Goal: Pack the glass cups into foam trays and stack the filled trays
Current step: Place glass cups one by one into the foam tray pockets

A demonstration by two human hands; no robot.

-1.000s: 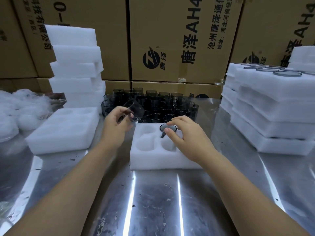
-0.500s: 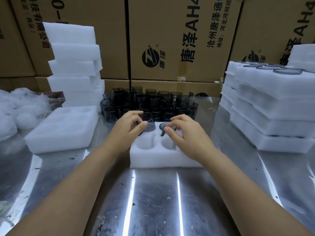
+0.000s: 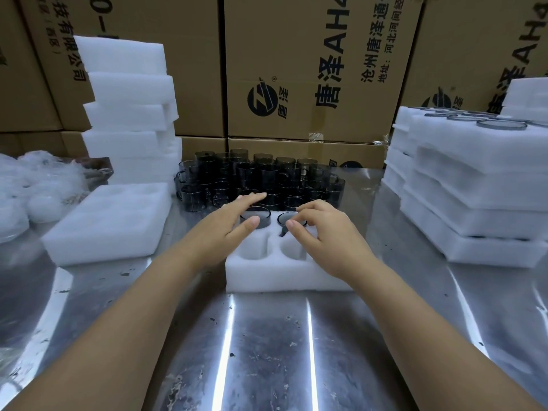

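A white foam tray (image 3: 284, 274) with four pockets lies on the steel table in front of me. One dark glass cup (image 3: 262, 218) stands in its far-left pocket and another dark cup (image 3: 289, 218) in its far-right pocket; the two near pockets are empty. My left hand (image 3: 229, 223) hovers flat over the left cup with fingers spread, holding nothing. My right hand (image 3: 320, 229) has its thumb and fingers on the rim of the right cup. A cluster of several dark glass cups (image 3: 261, 179) stands just behind the tray.
An empty foam tray (image 3: 109, 221) lies at left, with a tall stack of empty trays (image 3: 130, 114) behind it. Stacked filled trays (image 3: 474, 185) stand at right. Crumpled plastic wrap (image 3: 32, 188) is at far left. Cardboard boxes (image 3: 311, 69) wall the back.
My left hand brought a cup down into the far-left pocket, let go and opened flat above it. My right hand stayed on the right cup.
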